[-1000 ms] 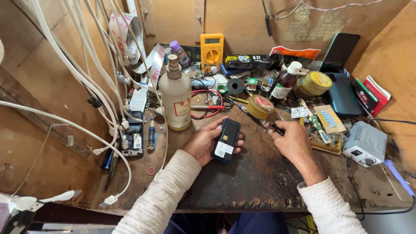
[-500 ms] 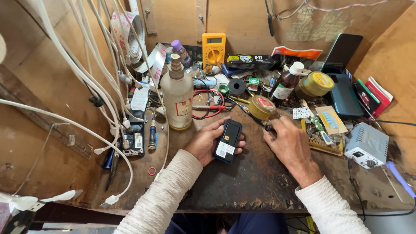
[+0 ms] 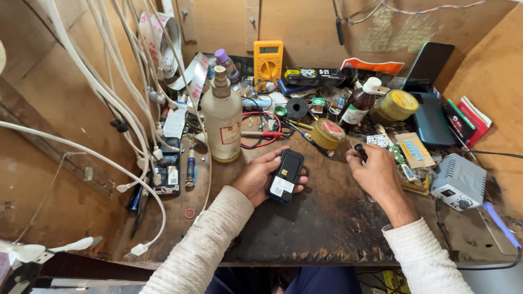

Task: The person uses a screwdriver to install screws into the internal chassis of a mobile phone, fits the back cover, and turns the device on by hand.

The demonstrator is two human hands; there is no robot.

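Note:
My left hand (image 3: pixel 260 177) cradles a small black phone (image 3: pixel 285 176) lying back side up, a white label on its lower half, just above the dark worn bench (image 3: pixel 327 223). My right hand (image 3: pixel 374 171) is closed around a thin black-handled tool (image 3: pixel 360 151), its tip hidden by my fingers, close to a small yellow tin (image 3: pixel 328 134). The two hands sit about a hand's width apart at the middle of the bench.
A tall clear bottle (image 3: pixel 223 117) stands left of centre. A yellow multimeter (image 3: pixel 268 60), brown bottle (image 3: pixel 358 106), yellow jar (image 3: pixel 397 104), dark tablet (image 3: pixel 430 117) and grey power unit (image 3: pixel 459 179) crowd the back and right. White cables (image 3: pixel 117 103) hang at left.
My right hand has moved a little toward the yellow tin and closed around the black-handled tool. The left hand still holds the phone in the same place.

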